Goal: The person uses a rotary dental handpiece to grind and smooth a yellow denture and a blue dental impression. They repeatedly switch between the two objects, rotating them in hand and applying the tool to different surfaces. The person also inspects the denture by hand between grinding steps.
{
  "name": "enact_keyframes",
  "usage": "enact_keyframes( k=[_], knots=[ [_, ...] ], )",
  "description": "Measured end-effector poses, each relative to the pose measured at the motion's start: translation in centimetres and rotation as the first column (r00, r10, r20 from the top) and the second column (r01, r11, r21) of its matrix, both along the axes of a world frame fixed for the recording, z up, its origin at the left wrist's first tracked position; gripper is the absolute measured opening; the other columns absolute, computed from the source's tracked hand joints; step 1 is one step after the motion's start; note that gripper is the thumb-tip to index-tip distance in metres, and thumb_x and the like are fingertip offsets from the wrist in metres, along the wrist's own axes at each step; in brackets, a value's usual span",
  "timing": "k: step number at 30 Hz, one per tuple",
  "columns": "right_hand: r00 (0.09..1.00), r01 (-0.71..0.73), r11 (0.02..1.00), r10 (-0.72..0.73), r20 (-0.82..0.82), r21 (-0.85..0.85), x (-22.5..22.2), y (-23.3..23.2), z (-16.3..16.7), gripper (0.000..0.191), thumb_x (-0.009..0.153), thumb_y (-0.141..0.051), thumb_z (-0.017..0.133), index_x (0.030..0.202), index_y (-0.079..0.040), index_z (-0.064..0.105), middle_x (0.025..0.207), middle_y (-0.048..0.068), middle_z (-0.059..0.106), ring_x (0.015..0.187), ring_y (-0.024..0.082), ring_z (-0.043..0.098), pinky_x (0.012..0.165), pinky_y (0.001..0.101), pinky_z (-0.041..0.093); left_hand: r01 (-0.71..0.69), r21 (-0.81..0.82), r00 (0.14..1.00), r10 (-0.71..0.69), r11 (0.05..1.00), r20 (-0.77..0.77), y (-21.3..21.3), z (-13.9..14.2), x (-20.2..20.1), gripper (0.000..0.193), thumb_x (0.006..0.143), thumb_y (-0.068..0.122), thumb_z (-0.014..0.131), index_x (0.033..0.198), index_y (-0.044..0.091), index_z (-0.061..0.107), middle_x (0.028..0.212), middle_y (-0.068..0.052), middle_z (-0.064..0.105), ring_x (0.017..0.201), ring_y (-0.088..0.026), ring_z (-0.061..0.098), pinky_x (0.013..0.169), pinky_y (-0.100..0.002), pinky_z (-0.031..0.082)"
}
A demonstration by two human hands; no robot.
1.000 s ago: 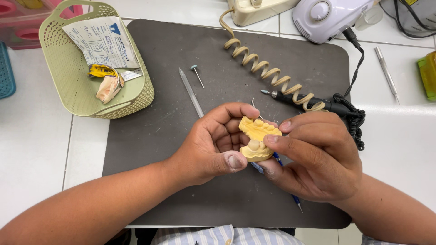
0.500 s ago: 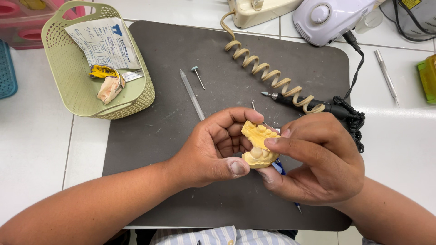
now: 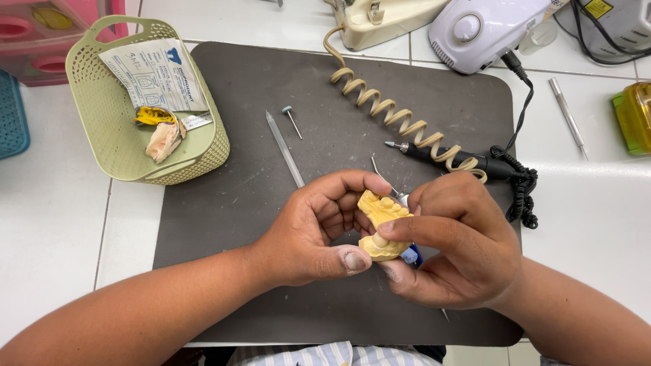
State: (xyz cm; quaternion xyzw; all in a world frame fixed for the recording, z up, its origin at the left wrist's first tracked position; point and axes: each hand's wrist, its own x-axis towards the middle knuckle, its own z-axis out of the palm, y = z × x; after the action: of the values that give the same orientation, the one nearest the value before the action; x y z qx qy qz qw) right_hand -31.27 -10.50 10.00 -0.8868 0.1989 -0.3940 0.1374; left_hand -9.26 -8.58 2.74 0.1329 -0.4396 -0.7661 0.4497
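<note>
Over the counter's near edge: both hands on a yellow dental cast (image 3: pixel 381 227).
Left hand (image 3: pixel 319 230) and right hand (image 3: pixel 454 237) grip it together above the dark mat (image 3: pixel 339 135).

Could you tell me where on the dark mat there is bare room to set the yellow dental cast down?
The dark mat is bare on its left, between the green basket and the left hand, and along its near edge. The upper right is crowded by the coiled cord, the rotary handpiece and the black cable.
</note>
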Motion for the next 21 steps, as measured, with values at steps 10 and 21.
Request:
enact_keyframes(
  k=[10, 21],
  knots=[
    [0.992, -0.02, 0.996, 0.01, 0.122, 0.083, 0.0, -0.1, -1.3, 0.043, 0.08, -0.018, 0.085, 0.112, -0.008, 0.058, 0.096, 0.004, 0.055, 0.087, 0.015, 0.059, 0.078, 0.0285, 0.053, -0.04, -0.024, 0.999, 0.041, 0.999, 0.028, 0.0, 0.4, 0.0, 0.074, 0.089, 0.022, 0.084, 0.148, -0.002, 0.046, 0.13, -0.011, 0.062, 0.114, -0.017, 0.063, 0.107, -0.034, 0.055],
    [0.983, -0.09, 0.989, 0.107, 0.15, -0.12, -0.2, -0.1, -2.4, 0.043, 0.079, -0.015, 0.089, 0.107, -0.015, 0.057, 0.1, 0.002, 0.05, 0.094, 0.016, 0.054, 0.085, 0.0337, 0.059, 0.05, -0.101, 0.995, -0.059, 0.994, -0.086, 0.3, 1.0, 0.4, 0.079, 0.092, 0.008, 0.079, 0.16, 0.001, 0.04, 0.148, -0.016, 0.057, 0.138, -0.022, 0.058, 0.124, -0.038, 0.047]
  ],
)
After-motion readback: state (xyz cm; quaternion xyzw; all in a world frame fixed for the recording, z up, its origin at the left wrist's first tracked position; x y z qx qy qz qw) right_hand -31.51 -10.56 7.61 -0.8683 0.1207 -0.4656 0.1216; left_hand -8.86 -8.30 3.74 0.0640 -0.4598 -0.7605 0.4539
